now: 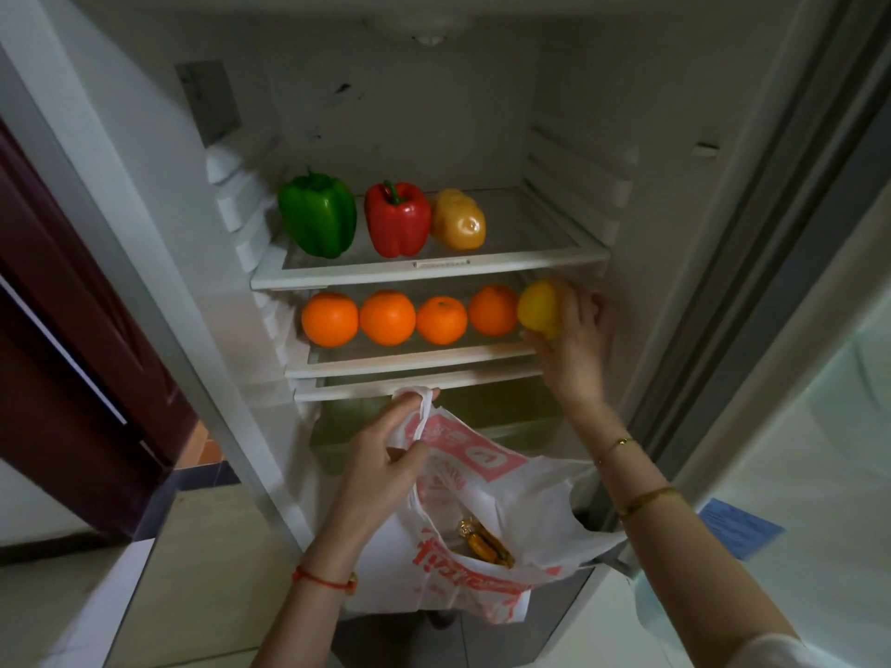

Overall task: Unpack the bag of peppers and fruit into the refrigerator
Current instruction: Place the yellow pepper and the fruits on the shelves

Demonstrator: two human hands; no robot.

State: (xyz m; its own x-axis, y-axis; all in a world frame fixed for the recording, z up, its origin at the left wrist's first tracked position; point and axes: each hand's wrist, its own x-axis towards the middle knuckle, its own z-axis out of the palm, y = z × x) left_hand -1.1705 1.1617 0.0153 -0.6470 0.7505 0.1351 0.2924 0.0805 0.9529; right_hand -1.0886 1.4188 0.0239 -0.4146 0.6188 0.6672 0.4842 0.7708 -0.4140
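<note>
The refrigerator stands open. On its upper shelf [530,255] sit a green pepper [318,216], a red pepper [398,219] and a yellow pepper [458,219] in a row. Several oranges [388,318] line the shelf below. My right hand [573,330] grips a yellow lemon [539,308] at the right end of that row, just above the shelf. My left hand [385,450] holds the handle of a white and red plastic bag [487,518] in front of the lower fridge. Brownish items [482,544] show inside the bag's mouth.
A greenish crisper drawer [506,412] lies under the lowest shelf. The fridge door [795,426] stands open on the right, with a blue label [740,527] on it. A dark red wooden door [72,354] is at the left. The floor is pale tile.
</note>
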